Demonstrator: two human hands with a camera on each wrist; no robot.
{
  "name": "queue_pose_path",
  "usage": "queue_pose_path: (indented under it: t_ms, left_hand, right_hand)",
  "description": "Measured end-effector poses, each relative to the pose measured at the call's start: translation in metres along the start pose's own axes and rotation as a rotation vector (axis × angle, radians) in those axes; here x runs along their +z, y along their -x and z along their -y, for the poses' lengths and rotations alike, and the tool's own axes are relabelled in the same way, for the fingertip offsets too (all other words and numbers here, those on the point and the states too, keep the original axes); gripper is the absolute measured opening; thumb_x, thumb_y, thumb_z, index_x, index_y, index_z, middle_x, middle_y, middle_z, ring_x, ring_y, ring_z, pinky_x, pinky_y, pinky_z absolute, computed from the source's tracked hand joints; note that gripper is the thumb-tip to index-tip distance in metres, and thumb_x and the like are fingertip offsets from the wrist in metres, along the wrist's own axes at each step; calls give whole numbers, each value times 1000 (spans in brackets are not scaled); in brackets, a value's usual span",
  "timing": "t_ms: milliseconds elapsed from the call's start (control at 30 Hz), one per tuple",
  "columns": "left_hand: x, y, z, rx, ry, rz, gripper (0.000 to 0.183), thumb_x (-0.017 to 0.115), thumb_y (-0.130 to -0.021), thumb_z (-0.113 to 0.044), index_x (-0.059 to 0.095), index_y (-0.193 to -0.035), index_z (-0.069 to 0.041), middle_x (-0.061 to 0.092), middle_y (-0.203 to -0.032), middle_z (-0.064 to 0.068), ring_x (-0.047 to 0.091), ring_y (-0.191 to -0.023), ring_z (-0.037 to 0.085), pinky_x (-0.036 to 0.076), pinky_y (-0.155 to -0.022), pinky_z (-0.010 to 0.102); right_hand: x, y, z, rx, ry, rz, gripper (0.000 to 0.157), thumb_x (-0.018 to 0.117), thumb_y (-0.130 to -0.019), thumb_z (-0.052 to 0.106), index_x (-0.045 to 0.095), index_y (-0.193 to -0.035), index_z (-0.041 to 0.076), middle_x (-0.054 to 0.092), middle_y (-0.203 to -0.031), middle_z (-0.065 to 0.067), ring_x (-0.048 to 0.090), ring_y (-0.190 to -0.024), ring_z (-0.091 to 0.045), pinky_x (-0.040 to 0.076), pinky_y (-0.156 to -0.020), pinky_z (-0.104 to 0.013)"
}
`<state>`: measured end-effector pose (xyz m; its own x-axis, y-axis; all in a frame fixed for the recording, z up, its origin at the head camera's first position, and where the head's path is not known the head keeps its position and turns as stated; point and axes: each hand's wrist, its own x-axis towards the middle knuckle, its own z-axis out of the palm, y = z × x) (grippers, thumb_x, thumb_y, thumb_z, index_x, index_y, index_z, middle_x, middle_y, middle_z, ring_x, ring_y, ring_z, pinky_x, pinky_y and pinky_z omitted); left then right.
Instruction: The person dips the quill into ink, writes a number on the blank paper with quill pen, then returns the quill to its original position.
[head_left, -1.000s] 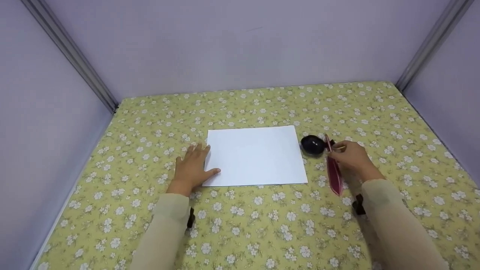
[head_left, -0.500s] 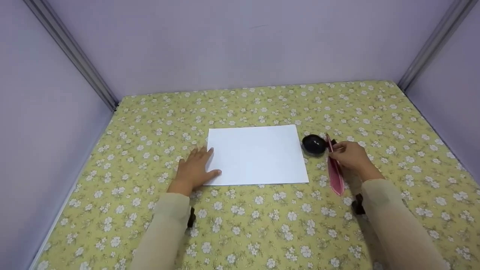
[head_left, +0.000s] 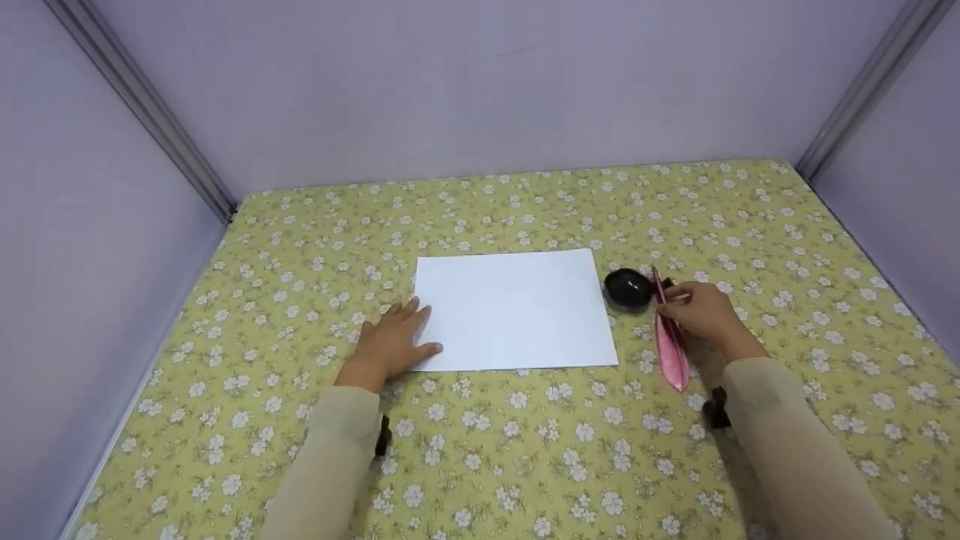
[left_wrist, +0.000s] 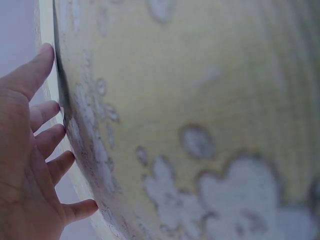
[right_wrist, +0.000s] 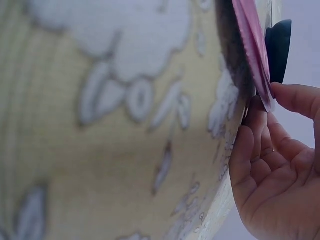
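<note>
Paper (head_left: 517, 309) lies partly under the left hand (head_left: 388, 345), its fingers spread wide. Beyond its right edge, the right hand (head_left: 701, 309) pinches a pink thing (head_left: 673, 358) near a black round thing (head_left: 628, 288); one careless swing could bump that.

The left hand (head_left: 387, 343) has pivoted rightward, and the pink item (head_left: 673, 363) has perhaps turned.
</note>
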<state>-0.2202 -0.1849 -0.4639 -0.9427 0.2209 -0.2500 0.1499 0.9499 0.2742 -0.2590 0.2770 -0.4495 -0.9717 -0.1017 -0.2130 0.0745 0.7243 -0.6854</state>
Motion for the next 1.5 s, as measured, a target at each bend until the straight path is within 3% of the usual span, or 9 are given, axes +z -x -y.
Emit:
queue_pose_path:
  t_ms: [333,633,867,1100,1367,1500]
  left_hand:
    - [0,1,-1,-5,6,-6,74,50,-93,-54,24,-153,-19,12,-158,4,8,-144,30,11,-107,66]
    - [2,2,-1,-8,1,-11,74,51,-94,-53,24,-153,-18,14,-158,6,9,-143,32,12,-107,66]
    - [3,0,-1,-1,-7,-13,74,51,-94,-53,25,-153,-17,15,-158,7,11,-143,33,13,-106,67]
    - [3,0,-1,-2,-1,-12,74,51,-94,-53,25,-153,-16,14,-158,7,10,-143,33,12,-106,66]
    - [2,0,0,15,18,-12,73,52,-94,-52,26,-153,-17,15,-158,8,10,-143,33,13,-104,69]
    - [2,0,0,16,10,-10,74,52,-94,-52,25,-153,-16,15,-158,8,10,-143,33,13,-104,69]
  right_hand:
    - [-12,6,-4,25,-92,4,48,59,-94,22,49,-131,-8,60,-113,-27,63,-80,-19,53,-69,-32]
    - [-17,13,-11,-4,-266,-5,49,56,-98,21,43,-136,-7,59,-108,-22,65,-77,-15,57,-67,-31]
    - [-15,19,-15,-58,-385,-22,54,57,-97,19,34,-144,7,56,-116,-25,66,-83,-20,57,-68,-36]
    - [-15,21,-16,-175,-372,-5,45,53,-100,17,42,-143,6,53,-119,-26,61,-89,-17,56,-70,-33]
    - [-18,25,-12,-202,-360,8,49,55,-99,22,43,-143,3,55,-118,-24,61,-87,-12,55,-73,-33]
    - [-20,27,-11,-217,-372,14,44,48,-101,15,43,-143,2,51,-126,-25,62,-88,-18,55,-69,-34]
